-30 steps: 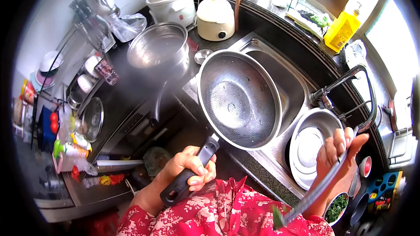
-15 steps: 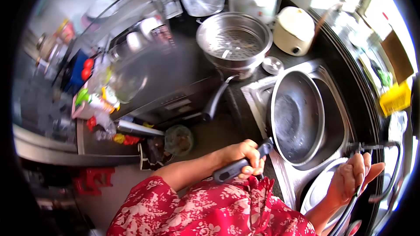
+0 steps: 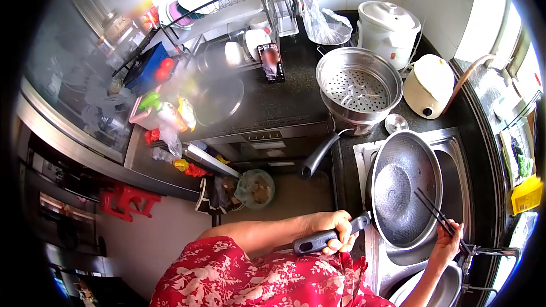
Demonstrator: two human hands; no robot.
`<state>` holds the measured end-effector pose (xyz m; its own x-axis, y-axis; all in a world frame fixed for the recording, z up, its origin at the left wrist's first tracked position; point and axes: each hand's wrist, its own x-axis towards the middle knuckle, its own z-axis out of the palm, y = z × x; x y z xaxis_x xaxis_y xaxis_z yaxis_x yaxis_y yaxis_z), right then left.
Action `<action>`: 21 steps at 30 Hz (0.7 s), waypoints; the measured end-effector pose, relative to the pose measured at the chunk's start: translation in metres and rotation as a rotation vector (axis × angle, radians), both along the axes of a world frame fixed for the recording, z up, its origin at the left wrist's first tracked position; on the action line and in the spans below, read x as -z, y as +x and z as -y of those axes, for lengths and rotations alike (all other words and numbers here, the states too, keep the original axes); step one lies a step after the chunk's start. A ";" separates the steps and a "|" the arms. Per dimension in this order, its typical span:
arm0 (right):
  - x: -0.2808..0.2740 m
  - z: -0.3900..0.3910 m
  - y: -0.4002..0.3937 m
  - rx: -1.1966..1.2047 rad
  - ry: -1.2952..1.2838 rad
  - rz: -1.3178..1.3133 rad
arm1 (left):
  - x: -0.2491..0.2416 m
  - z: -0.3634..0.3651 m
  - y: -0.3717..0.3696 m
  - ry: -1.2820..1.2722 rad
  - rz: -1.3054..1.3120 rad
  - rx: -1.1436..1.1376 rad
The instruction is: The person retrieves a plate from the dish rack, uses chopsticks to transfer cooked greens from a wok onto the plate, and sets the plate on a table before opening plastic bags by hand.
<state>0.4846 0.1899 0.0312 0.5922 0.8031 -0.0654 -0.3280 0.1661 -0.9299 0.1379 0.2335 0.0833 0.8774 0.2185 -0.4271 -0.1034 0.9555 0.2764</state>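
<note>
My left hand [image 3: 339, 231] is wrapped round the black handle of a wok [image 3: 392, 185]. The wok is tilted over the sink [image 3: 455, 153], its dark, patterned inside facing me with small specks on it. In my right hand [image 3: 447, 244] is a pair of dark chopsticks [image 3: 429, 206], their tips at or just above the wok's inner surface near its right side. The black faucet [image 3: 492, 252] is just right of that hand. Below the wok, a pale metal basin [image 3: 449, 284] is partly hidden by my right forearm.
A steamer pot [image 3: 359, 119] with a black-handled pan under or beside it stands left of the sink. Behind are a white cooker [image 3: 388, 23] and a cream pot [image 3: 427, 88]. A phone [image 3: 271, 63] leans by the dish rack. A lined bin [image 3: 255, 189] is on the floor.
My right hand has moved from beside the faucet to the wok, where the chopsticks now point into it. My left hand keeps hold of the handle. The whole view has shifted.
</note>
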 end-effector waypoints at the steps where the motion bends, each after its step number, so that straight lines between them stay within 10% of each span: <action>1: -0.003 -0.001 -0.010 0.004 -0.020 0.146 | -0.001 0.001 0.000 0.002 -0.005 -0.007; 21: 0.000 -0.006 -0.047 -0.192 -0.176 0.616 | 0.016 0.014 -0.023 -0.026 0.069 -0.013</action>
